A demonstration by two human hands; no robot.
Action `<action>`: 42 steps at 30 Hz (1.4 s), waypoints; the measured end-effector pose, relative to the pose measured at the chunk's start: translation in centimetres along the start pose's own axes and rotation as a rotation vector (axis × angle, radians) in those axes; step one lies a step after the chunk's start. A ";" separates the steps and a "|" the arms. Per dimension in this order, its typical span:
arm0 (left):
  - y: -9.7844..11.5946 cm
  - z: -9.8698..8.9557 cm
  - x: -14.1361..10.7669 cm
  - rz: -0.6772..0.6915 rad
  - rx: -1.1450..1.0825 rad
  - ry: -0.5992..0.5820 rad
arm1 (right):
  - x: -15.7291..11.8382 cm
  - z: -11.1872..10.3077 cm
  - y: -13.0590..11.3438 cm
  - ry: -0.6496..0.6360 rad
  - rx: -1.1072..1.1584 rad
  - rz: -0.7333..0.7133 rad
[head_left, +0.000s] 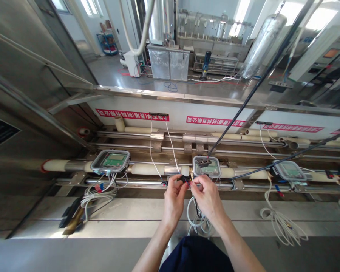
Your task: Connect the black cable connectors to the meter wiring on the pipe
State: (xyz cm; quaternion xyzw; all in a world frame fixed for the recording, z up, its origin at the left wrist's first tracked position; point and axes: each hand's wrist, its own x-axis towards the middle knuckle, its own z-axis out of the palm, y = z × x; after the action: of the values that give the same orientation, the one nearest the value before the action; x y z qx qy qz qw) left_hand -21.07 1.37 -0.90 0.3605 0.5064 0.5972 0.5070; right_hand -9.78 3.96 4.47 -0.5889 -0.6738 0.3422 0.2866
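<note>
Both hands meet in the middle, just below a clear-lidded meter box [206, 167] with a green board inside. My left hand [173, 198] pinches a small black connector [184, 178], its exact kind too small to tell. Fingertips of my right hand [209, 196] are closed on a thin wire [190, 183] showing a bit of red, almost touching the left fingers. Beneath the hands hangs a coiled white cable [198, 222] beside a black lead. A white lead [172, 145] runs down to the pipe near my left hand.
Similar meter boxes stand left [110, 161] and right [289, 170] along a cream-and-metal pipe [147, 169]. Coiled cables [99, 196] hang over the metal ledge [124, 209]. A black rod [249, 94] slants down to the middle box. Dark-handled tools [73, 217] lie at left.
</note>
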 end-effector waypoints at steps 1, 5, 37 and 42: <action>-0.1 0.1 0.0 -0.002 -0.004 0.010 | 0.0 0.0 0.0 0.002 -0.022 -0.026; -0.3 0.3 -0.2 -0.020 -0.023 0.038 | -0.1 0.2 0.1 -0.039 -0.046 -0.045; -3.3 -0.2 -0.3 -0.080 0.113 0.013 | -3.5 -0.7 1.3 0.002 -0.037 0.050; -5.1 0.1 -0.1 -0.083 0.190 0.054 | -7.0 -2.5 3.5 -0.065 -0.015 0.083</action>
State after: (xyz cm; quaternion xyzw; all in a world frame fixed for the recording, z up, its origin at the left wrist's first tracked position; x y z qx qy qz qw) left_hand -19.68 1.13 -5.85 0.3691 0.5887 0.5346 0.4811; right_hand -4.71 -2.36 3.31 -0.6070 -0.6604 0.3675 0.2456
